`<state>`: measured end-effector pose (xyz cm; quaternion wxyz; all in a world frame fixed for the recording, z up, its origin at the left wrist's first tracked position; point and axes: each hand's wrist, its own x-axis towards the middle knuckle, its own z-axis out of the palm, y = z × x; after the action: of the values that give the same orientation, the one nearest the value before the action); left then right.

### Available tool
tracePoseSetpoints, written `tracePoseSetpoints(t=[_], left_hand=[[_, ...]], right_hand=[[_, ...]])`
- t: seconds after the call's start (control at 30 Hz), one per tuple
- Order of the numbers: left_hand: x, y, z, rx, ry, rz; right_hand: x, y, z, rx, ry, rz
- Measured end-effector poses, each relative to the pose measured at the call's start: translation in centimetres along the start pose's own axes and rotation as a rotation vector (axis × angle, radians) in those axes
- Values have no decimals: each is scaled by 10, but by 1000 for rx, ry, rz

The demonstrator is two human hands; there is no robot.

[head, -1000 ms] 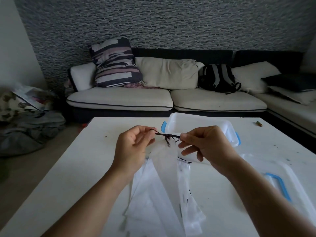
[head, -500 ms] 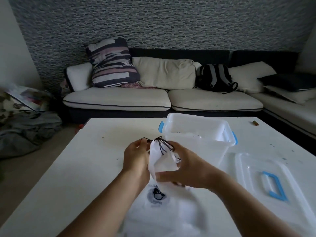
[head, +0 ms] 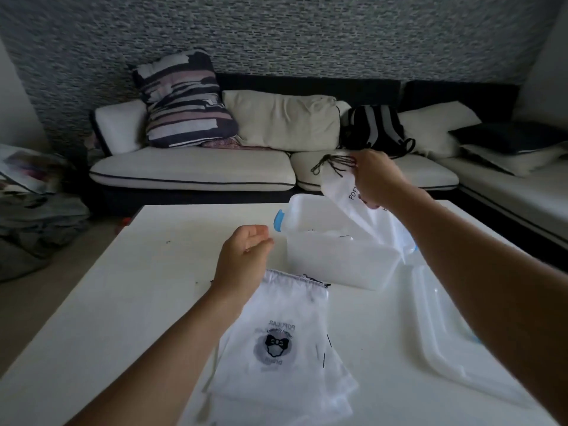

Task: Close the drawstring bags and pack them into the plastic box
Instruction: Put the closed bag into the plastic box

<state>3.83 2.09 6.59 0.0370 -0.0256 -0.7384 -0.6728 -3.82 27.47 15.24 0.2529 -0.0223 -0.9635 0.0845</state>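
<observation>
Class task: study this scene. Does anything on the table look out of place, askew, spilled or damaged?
Nothing is spilled or damaged. The stack of bags near the left hand lies fanned and askew, edges not aligned. The lid lies off the plastic box, as packing requires. The right hand holds a closed bag over it.

Right hand (head: pixel 373 176) is reaching forward and up, arm extended, fingers curling in a grip. Left hand (head: pixel 246 252) is hovering lower, palm inward, fingers loosely bent, holding nothing.
</observation>
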Motion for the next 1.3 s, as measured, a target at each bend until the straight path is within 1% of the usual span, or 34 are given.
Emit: tracePoseSetpoints(t=[0.1,0.2,0.23,0.27,0.3,0.33,0.4,0.43,0.47,0.5,0.6,0.63,0.67,0.7,0.73,0.77,0.8,0.83,0.87,0.9,0.93,0.97,1.03,1.13,1.17,1.2,1.23,1.3], left_hand=[[12,-19,-5,326,-91,92],[29,-41,-11,658,-201,77],[35,-51,-13,774,-235,61],[39,-59,-15,882,-273,34],[42,-65,-17,968,-320,-9],[45,-72,-17,1037,-376,-73],[44,-82,-15,1128,-475,-195],[43,-87,-15,1162,-499,-209],[43,-93,-15,1190,-504,-201],[44,-98,-15,1198,-493,-190],[46,-113,-14,1222,-456,-175],[45,-116,-13,1238,-444,-169],[43,-118,-11,1254,-429,-165],[41,-120,-9,1269,-415,-164],[39,-121,-8,1284,-399,-165],[37,-121,-6,1303,-382,-163],[34,-121,-5,1328,-370,-151],[32,-120,-3,1361,-368,-132],[30,-120,-1,1396,-370,-120],[26,-118,0,1430,-378,-124],[20,-116,2,1457,-386,-127],[16,-112,4,1478,-387,-114],[9,-100,5,1451,-349,-48],[6,-77,-4,1208,-232,95],[5,-69,-8,1080,-233,114],[4,-63,-13,923,-254,85],[0,-54,-18,732,-279,18],[-7,-33,-25,263,-279,-140]], right_hand=[[21,22,52,-25,-346,60],[22,20,76,-53,-543,65],[19,14,78,-124,-653,31],[15,9,79,-177,-784,51],[8,6,79,-172,-921,112],[1,8,81,-110,-1017,181],[-8,22,91,124,-1101,283],[-11,28,93,230,-1110,311],[-11,34,99,278,-1103,326],[-12,37,99,274,-1084,321],[-3,34,101,162,-1009,330],[0,28,97,119,-919,301],[3,20,89,47,-761,237],[4,9,79,-14,-526,142],[0,-3,67,15,-300,57],[-9,-17,57,128,-179,-38],[-25,-31,49,222,-211,-138],[-43,-45,48,241,-366,-238],[-63,-56,58,146,-570,-292],[-83,-62,75,15,-744,-303],[-104,-63,92,-112,-844,-276],[-118,-58,109,-195,-862,-222],[-136,-42,128,-198,-766,-120],[-135,-27,119,-58,-618,-3],[-130,-27,109,-27,-573,-5],[-124,-30,95,15,-537,-26],[-118,-34,80,89,-512,-67],[-109,-48,40,242,-505,-205]])
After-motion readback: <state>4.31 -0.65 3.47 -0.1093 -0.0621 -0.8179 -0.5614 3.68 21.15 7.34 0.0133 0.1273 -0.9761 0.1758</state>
